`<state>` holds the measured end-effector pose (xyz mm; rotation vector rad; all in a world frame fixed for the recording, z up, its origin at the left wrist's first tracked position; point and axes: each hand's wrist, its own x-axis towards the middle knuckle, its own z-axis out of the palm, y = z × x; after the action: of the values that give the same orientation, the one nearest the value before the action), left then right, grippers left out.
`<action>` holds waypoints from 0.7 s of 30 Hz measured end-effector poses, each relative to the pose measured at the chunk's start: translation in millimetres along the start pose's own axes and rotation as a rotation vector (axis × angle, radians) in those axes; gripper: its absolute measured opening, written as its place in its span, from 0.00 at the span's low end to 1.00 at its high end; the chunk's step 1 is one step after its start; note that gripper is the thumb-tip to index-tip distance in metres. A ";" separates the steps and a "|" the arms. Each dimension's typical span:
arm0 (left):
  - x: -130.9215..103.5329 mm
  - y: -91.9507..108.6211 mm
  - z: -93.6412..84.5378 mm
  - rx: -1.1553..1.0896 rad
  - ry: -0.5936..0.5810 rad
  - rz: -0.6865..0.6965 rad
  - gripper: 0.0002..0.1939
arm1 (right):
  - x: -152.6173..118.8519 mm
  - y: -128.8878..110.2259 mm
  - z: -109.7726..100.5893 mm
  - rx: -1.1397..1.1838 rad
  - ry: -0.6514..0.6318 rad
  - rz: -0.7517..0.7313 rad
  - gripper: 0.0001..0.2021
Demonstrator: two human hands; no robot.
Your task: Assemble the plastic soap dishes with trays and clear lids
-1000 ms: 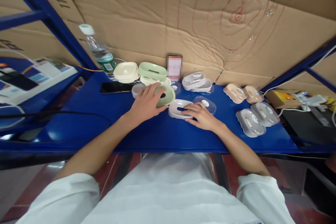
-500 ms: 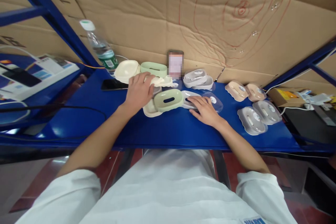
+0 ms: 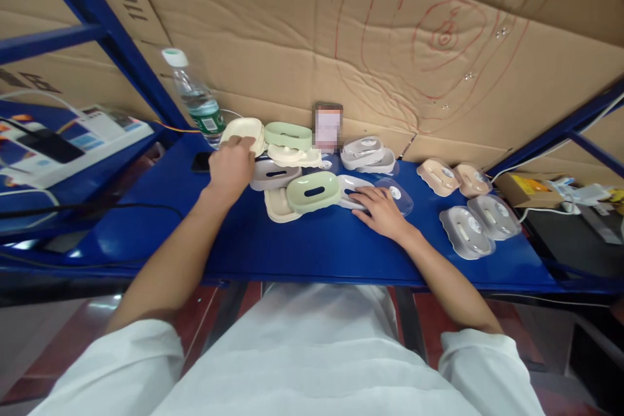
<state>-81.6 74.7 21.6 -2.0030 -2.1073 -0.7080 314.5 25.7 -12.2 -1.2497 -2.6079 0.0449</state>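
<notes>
From the head view, my left hand (image 3: 231, 166) has moved back and left since a moment ago, off the green soap dish (image 3: 312, 191), and its grip now closes on the cream soap dish (image 3: 244, 132) by the water bottle (image 3: 199, 104). My right hand (image 3: 381, 208) stays flat, grip open, on the white soap dish (image 3: 351, 186) on the blue counter (image 3: 302, 240).
</notes>
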 end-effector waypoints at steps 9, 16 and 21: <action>-1.5 7.2 -7.7 -0.075 0.074 0.126 0.24 | -1.2 -2.2 -13.7 0.003 0.058 0.061 0.20; -18.1 36.9 12.5 -0.145 -0.041 0.405 0.26 | -0.7 -0.4 -9.9 -0.012 0.026 0.049 0.19; -42.9 61.5 16.5 -0.148 -0.065 0.527 0.28 | -0.1 -5.1 -8.7 -0.005 0.036 0.065 0.18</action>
<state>-14.1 42.9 3.4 -2.5341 -1.4730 -0.7189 312.7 21.7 -3.1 -1.3240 -2.5380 0.0272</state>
